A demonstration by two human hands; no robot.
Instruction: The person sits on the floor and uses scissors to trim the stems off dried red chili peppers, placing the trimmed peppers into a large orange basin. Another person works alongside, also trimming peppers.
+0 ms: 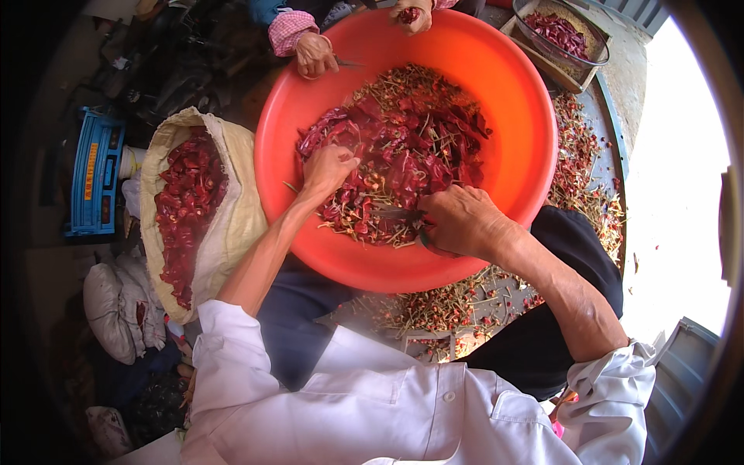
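A large red plastic basin (523,145) stands before me, with dried red chili peppers (407,168) and cut stems heaped inside. My left hand (330,168) is over the left part of the heap, fingers bent against the peppers; whether it grips one cannot be told. At the lower right of the heap, my right hand (456,221) is closed around the handles of a pair of scissors (395,213), whose blades point left over the stems. A co-worker's hand (315,55) holds scissors at the far rim, and the other hand (412,14) holds a piece of red pepper.
An open woven sack (244,168) of red peppers stands at the basin's left. Beyond the basin at upper right, a mesh basket (598,58) of peppers rests on a wooden tray (575,84). Stems and pepper bits (453,302) litter the floor. White sacks (110,314) lie at left.
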